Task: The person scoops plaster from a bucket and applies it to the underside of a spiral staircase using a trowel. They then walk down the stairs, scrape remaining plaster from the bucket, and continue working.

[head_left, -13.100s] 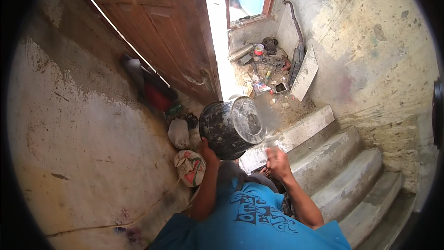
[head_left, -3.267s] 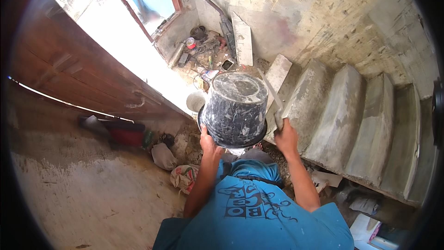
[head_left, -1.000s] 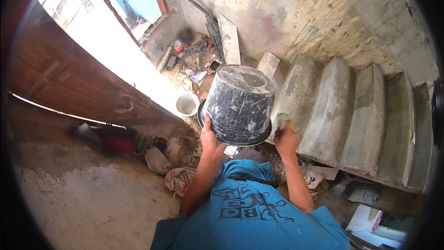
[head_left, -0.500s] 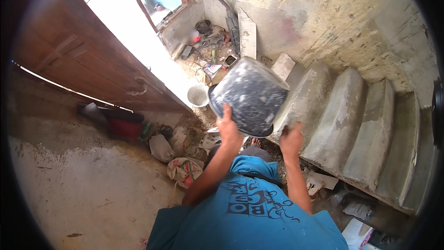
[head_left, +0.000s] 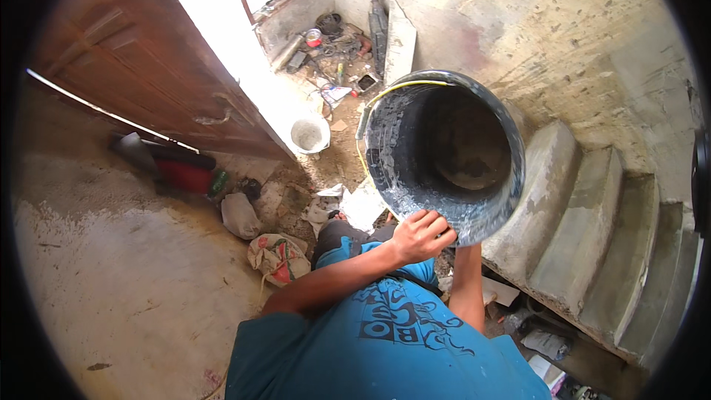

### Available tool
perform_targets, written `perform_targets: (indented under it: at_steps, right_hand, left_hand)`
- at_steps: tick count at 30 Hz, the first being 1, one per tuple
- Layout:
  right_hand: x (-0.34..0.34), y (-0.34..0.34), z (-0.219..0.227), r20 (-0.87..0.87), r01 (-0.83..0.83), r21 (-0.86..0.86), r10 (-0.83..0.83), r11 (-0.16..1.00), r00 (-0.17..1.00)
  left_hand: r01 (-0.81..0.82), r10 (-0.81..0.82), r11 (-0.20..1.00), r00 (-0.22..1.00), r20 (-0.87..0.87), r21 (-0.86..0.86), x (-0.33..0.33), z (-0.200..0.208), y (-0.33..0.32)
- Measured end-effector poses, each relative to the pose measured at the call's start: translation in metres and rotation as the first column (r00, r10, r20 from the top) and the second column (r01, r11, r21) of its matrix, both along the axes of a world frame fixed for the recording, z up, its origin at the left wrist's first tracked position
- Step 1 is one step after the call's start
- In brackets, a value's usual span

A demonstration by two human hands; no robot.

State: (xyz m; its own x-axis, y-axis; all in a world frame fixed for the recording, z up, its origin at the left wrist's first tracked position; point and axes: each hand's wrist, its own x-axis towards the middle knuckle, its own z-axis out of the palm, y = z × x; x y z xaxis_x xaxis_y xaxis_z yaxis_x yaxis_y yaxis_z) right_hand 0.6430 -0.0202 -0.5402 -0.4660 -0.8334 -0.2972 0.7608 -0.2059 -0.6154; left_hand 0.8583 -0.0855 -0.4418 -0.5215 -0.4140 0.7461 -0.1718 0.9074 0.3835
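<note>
A black bucket [head_left: 391,152] is held up before me, tilted so that its open mouth faces me. Whitish smears coat its inner wall, and its bottom looks brownish. My left hand [head_left: 424,237] is closed over the near rim, fingers curled to the inside. A thin yellow wire handle [head_left: 406,84] with a grey grip hangs along the bucket's left side. My right forearm [head_left: 466,281] rises to the underside of the near rim; the right hand itself is hidden behind the bucket.
Concrete stairs [head_left: 574,200] climb at the right. A small whitish bucket [head_left: 307,135] stands on the floor near the brown door [head_left: 148,59]. Tied sacks [head_left: 280,258] lie at the left by my legs. Tools and scraps litter the far corner beside a leaning board [head_left: 400,41].
The bucket has turned over from its outer bottom showing to its open mouth facing me, and shifted right. My left hand has moved onto the near rim. My right hand has gone behind the bucket.
</note>
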Motion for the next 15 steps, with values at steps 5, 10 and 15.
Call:
perform_targets:
  at_steps: [5,10,15]
  right_hand:
    - [-0.003,0.049,-0.031,0.071,-0.007,0.152,-0.004,0.988,0.997]
    - [0.011,0.027,-0.002,-0.075,0.058,0.213,-0.042,0.975,0.996]
    - [0.009,-0.003,0.036,-0.521,0.247,0.272,-0.073,0.930,0.850]
  left_hand:
    - [0.147,-0.148,0.989,0.988,0.044,0.028,0.000,0.026,0.009]
    - [0.197,-0.183,0.901,0.980,-0.074,0.386,-0.017,0.055,0.021]
    - [0.021,0.151,0.696,0.973,-0.175,0.718,-0.018,0.037,-0.004]
